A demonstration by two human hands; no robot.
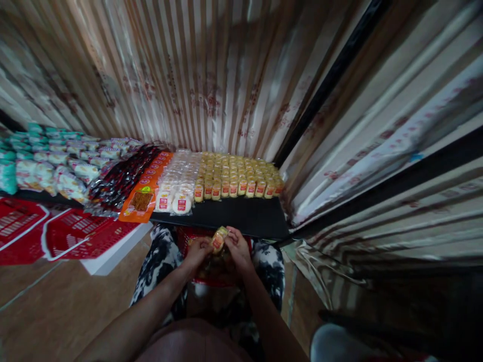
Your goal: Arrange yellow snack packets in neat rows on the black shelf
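Both hands are up together just below the front edge of the black counter (241, 217), the left hand (197, 251) and the right hand (237, 246) pinching one small yellow packet with a red label (218, 240) between their fingertips, held over a red basket (196, 236) in the person's lap. On the counter sit neat rows of matching yellow packets (237, 173), with white packets (177, 188) beside them, then orange packs (145, 193) and dark wrapped snacks (121, 178). Red baskets (71, 234) lie below at far left.
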